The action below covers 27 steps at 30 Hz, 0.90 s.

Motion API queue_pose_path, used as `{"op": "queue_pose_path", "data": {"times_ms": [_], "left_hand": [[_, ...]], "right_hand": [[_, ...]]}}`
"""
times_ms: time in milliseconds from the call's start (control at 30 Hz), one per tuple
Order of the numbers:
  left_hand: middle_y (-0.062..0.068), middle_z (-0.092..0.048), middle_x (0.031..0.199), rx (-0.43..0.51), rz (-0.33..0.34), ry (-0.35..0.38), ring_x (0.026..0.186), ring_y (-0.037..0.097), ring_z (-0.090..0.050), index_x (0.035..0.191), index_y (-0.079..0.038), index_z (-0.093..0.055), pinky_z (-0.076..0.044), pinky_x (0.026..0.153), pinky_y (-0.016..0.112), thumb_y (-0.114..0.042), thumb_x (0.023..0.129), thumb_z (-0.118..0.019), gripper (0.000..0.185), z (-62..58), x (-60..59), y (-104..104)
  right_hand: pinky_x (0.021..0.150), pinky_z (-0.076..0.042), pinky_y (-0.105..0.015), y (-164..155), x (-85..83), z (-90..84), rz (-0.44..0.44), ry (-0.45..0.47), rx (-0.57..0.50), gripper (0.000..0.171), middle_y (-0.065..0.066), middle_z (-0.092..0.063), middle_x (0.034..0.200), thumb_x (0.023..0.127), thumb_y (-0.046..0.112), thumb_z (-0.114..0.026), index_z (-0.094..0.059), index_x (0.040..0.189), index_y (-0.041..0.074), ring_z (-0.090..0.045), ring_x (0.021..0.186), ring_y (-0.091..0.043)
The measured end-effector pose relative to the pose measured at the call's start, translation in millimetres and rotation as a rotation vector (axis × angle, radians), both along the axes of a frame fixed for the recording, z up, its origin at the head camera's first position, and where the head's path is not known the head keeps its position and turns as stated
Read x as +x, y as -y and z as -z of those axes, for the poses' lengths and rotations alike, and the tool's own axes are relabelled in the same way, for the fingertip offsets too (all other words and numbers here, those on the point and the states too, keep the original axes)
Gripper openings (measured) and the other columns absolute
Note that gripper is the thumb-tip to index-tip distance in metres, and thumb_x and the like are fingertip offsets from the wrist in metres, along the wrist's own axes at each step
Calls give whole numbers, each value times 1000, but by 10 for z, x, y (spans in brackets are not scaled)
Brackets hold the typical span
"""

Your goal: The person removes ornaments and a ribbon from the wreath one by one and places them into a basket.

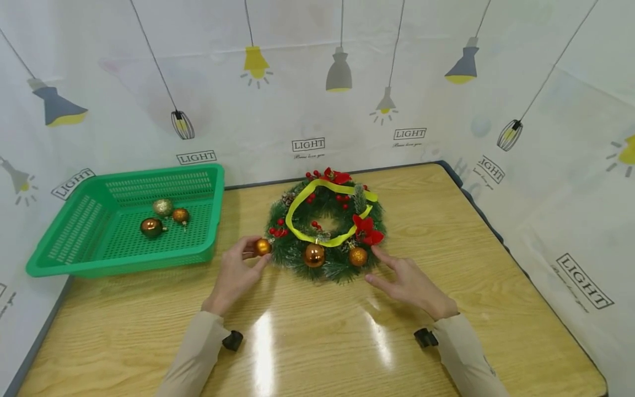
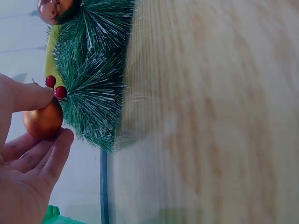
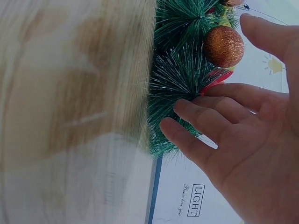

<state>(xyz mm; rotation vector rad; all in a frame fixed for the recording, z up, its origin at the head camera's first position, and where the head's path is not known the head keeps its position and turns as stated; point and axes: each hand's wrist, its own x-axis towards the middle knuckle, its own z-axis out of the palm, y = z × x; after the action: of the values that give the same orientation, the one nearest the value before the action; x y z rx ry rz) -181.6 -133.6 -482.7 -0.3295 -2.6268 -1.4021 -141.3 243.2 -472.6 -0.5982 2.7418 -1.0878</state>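
Copper bauble [image 1: 262,246] is pinched in your left hand [image 1: 236,274], thumb and fingers curled round it, right at the wreath [image 1: 327,225]'s left edge, touching the needles. Your right hand [image 1: 407,281] lies relaxed, fingers straight against the right rim, likely steadying it. Three more baubles sit in the green basket [image 1: 64,259].

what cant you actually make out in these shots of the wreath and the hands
- Head view: whether the ball in the left hand is hooked onto the wreath; fingers hide its cap.
- Left wrist view: table grain blurred.
- Right wrist view: right hand fingers touch the needles; the wreath's far side is cut off.
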Motion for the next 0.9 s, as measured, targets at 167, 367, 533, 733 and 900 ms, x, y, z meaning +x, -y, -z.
{"op": "queue_pose_path", "data": {"times_ms": [167, 367, 533, 733, 900], "left_hand": [[20, -68, 121, 15, -3, 4, 107, 36, -69, 126, 2, -61, -59, 93, 49, -8, 89, -77, 41, -30, 14, 14], [20, -69, 119, 15, -18, -28, 105, 35, -70, 125, 2, -62, -59, 93, 51, -6, 89, -76, 40, -73, 12, 48], [22, -70, 118, 17, -31, -75, 104, 37, -70, 125, 4, -62, -60, 91, 52, -5, 87, -78, 41, -125, -9, 78], [23, -71, 117, 1, -42, -126, 101, 36, -71, 124, 5, -62, -61, 88, 49, -8, 88, -78, 42, -224, -22, 60], [22, -71, 115, -3, -22, -179, 101, 36, -72, 124, 5, -63, -61, 88, 47, -9, 88, -78, 41, -347, -46, 16]], "right_hand": [[67, -51, -30, 1, 1, 9, 9, -23, 15, 77, -5, -60, 81, 99, 39, -65, -34, 154, -6, -15, 40, 4], [57, -45, -27, 8, 6, 3, 3, -21, 13, 77, -2, -55, 71, 99, 38, -65, -34, 154, -7, -15, 40, 3], [60, -46, -25, 13, 6, 6, 1, -24, 16, 78, -3, -56, 76, 99, 38, -65, -33, 154, -7, -15, 40, 3], [63, -49, -26, 15, 13, 6, 3, -7, 15, 79, 4, -51, 65, 99, 40, -64, -32, 155, -6, -15, 40, 4], [68, -52, -28, 23, 20, 12, 6, -17, 14, 78, -6, -60, 74, 99, 39, -64, -32, 155, -6, -15, 40, 4]]}}
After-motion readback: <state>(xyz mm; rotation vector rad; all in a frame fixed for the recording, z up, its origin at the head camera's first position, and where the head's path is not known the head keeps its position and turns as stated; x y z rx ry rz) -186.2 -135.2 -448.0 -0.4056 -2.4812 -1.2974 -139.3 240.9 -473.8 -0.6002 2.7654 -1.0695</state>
